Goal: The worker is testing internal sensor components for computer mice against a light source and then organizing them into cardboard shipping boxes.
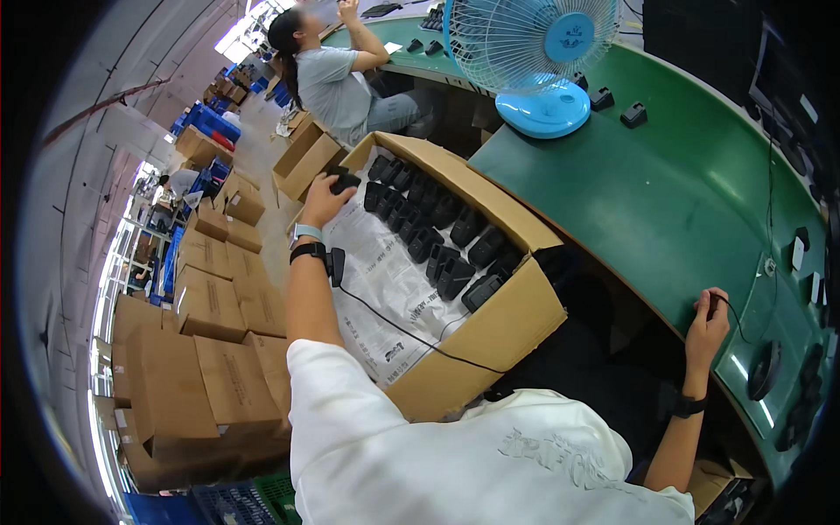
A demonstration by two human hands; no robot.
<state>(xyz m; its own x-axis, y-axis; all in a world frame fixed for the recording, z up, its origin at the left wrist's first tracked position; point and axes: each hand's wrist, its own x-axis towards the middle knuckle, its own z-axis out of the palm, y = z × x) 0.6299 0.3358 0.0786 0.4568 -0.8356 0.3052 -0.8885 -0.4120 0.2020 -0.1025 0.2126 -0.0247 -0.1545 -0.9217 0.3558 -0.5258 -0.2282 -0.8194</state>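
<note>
My left hand (324, 203) is at the far left edge of an open cardboard box (490, 328), its fingers closed around a small black plastic device (344, 180). Inside the box, similar black devices (426, 243) stand in rows on a sheet of printed white paper (374, 262). Over at the right, above the green table's (577, 188) near edge, my right hand (707, 324) pinches a thin black cable (738, 317). That cable runs on across the table top toward the right. Another black cord hangs from a small black unit on my left wrist and crosses the box.
A blue fan (542, 114) stands on the table, with black devices (633, 115) beside it. Another person (337, 87) sits beyond the box. Stacked cartons (206, 289) line the left side. A monitor (783, 87) and a dark row of devices (801, 398) edge the table's right.
</note>
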